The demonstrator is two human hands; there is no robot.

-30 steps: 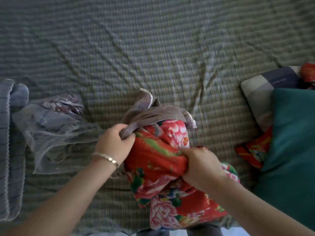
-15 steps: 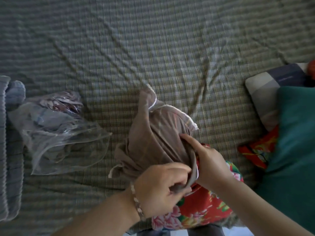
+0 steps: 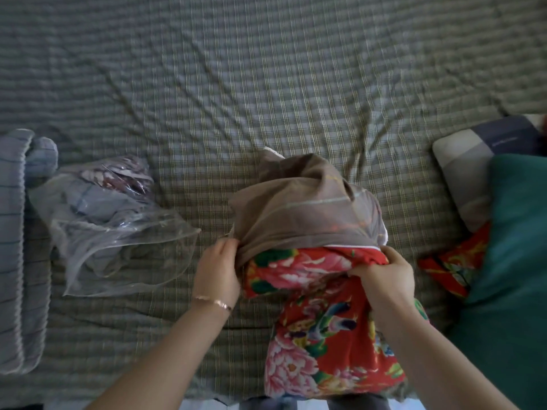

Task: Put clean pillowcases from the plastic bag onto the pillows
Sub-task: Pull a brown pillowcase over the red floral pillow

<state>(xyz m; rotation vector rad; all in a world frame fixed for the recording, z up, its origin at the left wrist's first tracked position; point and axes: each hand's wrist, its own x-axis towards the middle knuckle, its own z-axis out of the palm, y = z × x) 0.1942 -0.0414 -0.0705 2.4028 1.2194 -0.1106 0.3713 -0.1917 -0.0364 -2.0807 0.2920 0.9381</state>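
A red floral pillow (image 3: 322,335) lies on the bed in front of me, its far end inside a brown pillowcase (image 3: 305,214). My left hand (image 3: 217,267) grips the pillowcase's open edge at the left side of the pillow. On the right side, my right hand (image 3: 387,276) holds the edge of the pillowcase and the pillow together. A clear plastic bag (image 3: 118,232) with folded grey-blue cloth inside lies to the left, mouth open toward the pillow.
The bed is covered by a wrinkled green checked sheet (image 3: 266,84). A striped blue folded blanket (image 3: 17,247) lies at the left edge. At the right lie a teal pillow (image 3: 518,261), a grey and navy pillow (image 3: 473,161) and another red floral pillow (image 3: 453,264).
The pillowcase has been spread over the pillow's far end and drawn further toward me. My left hand moved from the middle to the left edge; my right hand shifted to the right edge.
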